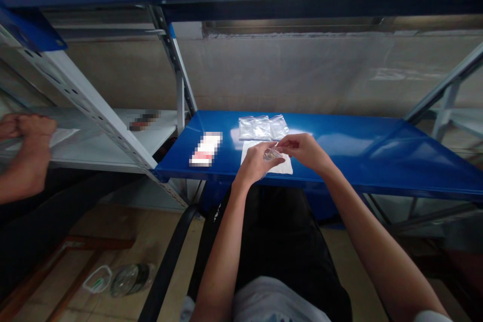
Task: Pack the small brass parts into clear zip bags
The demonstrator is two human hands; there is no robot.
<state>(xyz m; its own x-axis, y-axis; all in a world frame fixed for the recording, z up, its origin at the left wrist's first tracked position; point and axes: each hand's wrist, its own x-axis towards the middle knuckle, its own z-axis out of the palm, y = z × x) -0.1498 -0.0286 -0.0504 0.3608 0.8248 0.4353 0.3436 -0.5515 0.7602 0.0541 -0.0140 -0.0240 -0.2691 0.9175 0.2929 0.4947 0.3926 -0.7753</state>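
Hands: the person's left hand (257, 164) and right hand (304, 151) meet above the bench, fingers curled; both pinch one small clear plastic packet (272, 155) between them; the contents of the packet are too small to tell.

Held item: the packet sits just above a white sheet (282, 167), near the front edge of a blue steel bench (358, 161); the fingers partly hide it.

On the bench: three clear plastic bags (261, 128) lie side by side, just behind the white sheet; one red-and-white pack (206, 149), blurred out, lies to the left, well apart from the hands.

Beside: a white perforated steel upright (101, 115) stands between the bench and a white shelf (94, 156); one blurred item (145, 120) lies on that shelf.

Co-worker: hands (35, 130) at the far left, beside a white sheet (64, 136) on the shelf; the grip cannot be told.

Below: one black chair arm (169, 256) runs up in front of the person; on the floor lie one clear bag (97, 279) and one dark wrapped bundle (130, 279).
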